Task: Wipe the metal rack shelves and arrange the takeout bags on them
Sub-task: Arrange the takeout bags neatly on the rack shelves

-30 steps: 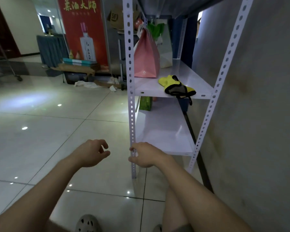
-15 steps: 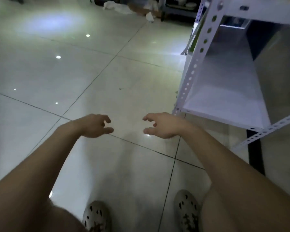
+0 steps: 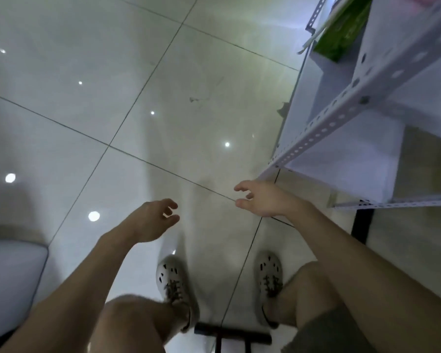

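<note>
The white metal rack (image 3: pixel 341 115) fills the upper right, seen from above, with its perforated post slanting down to the floor. A green takeout bag (image 3: pixel 341 34) stands on the bottom shelf (image 3: pixel 346 164) at the far end. My right hand (image 3: pixel 262 200) hovers just left of the rack's near corner, fingers loosely spread, holding nothing. My left hand (image 3: pixel 153 220) hangs over the floor tiles, fingers loosely curled and empty. The cloth is out of view.
Glossy floor tiles (image 3: pixel 163 98) spread to the left. My two feet in white clogs (image 3: pixel 173 284) stand below the hands. A pale rounded seat (image 3: pixel 8 281) sits at the lower left and a dark bar (image 3: pixel 229 335) lies between my legs.
The view has tilted down from the shelves to the floor. My right hand let go of the rack post and now hovers free; my left hand stayed empty.
</note>
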